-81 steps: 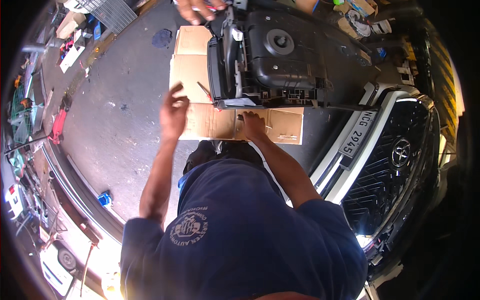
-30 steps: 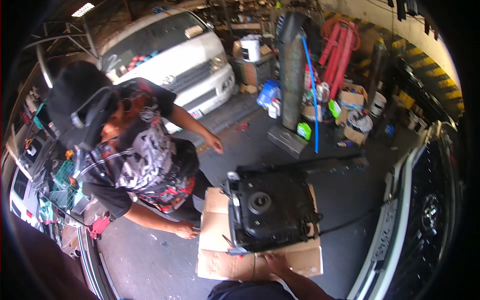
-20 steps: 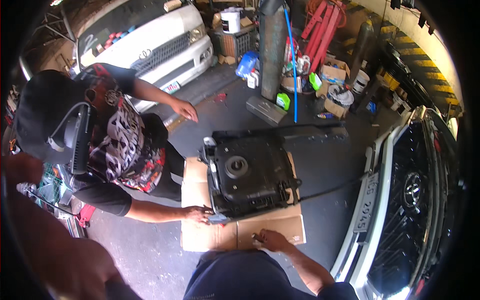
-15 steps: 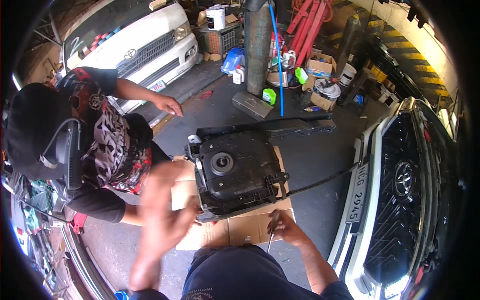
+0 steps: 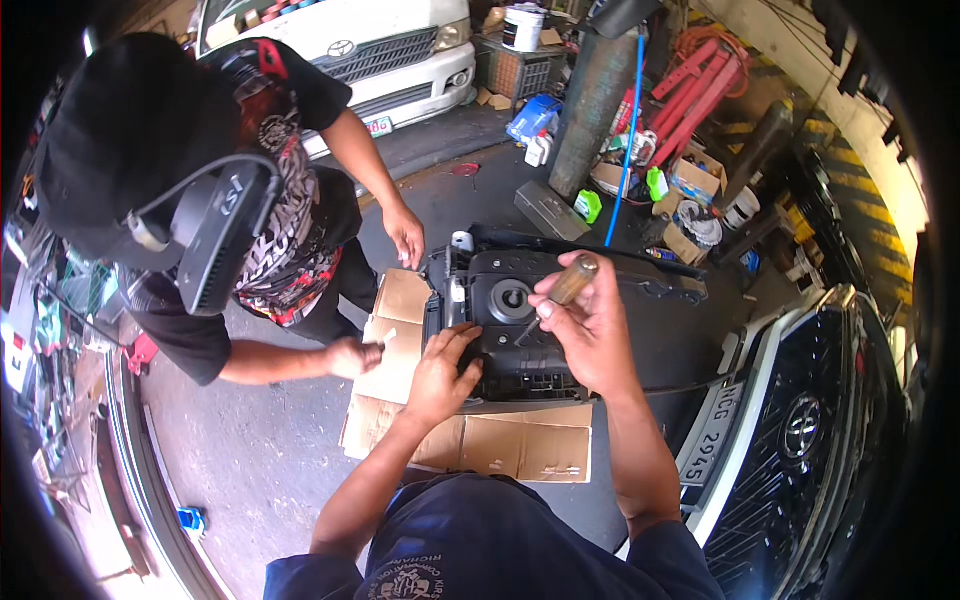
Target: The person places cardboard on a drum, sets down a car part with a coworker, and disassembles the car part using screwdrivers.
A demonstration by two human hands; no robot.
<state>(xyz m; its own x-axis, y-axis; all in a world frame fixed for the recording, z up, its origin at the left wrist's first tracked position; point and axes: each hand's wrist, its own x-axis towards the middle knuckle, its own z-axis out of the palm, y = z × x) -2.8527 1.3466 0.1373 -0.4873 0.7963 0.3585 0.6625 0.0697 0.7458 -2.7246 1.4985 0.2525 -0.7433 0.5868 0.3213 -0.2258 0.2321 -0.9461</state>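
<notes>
My left hand (image 5: pixel 445 370) grips the left edge of a black moulded plastic assembly (image 5: pixel 520 370), fingers curled over it. My right hand (image 5: pixel 590 330) is raised over the assembly, shut on a screwdriver (image 5: pixel 574 280) with an amber-brown handle, its shaft pointing down toward the part. A round recessed fitting (image 5: pixel 508 300) sits in the top of the assembly, which lies on flattened cardboard (image 5: pixel 525 450). At the left a co-worker (image 5: pixel 240 220) in a black cap bends over, one hand (image 5: pixel 405 235) hanging by the assembly, the other (image 5: pixel 355 358) half closed above the cardboard.
A vehicle front with a white bumper (image 5: pixel 800 440) stands close on the right. Behind are a white van (image 5: pixel 420 70), tall gas cylinders (image 5: pixel 590 110), red metal stands (image 5: pixel 690 100), boxes (image 5: pixel 700 170) and jugs (image 5: pixel 590 205). Long trim pieces (image 5: pixel 150 470) lie at the left.
My left hand has come down onto the assembly's edge. My right hand has risen from near the cardboard to above the assembly with the screwdriver. The co-worker's lower hand has drawn back from the assembly.
</notes>
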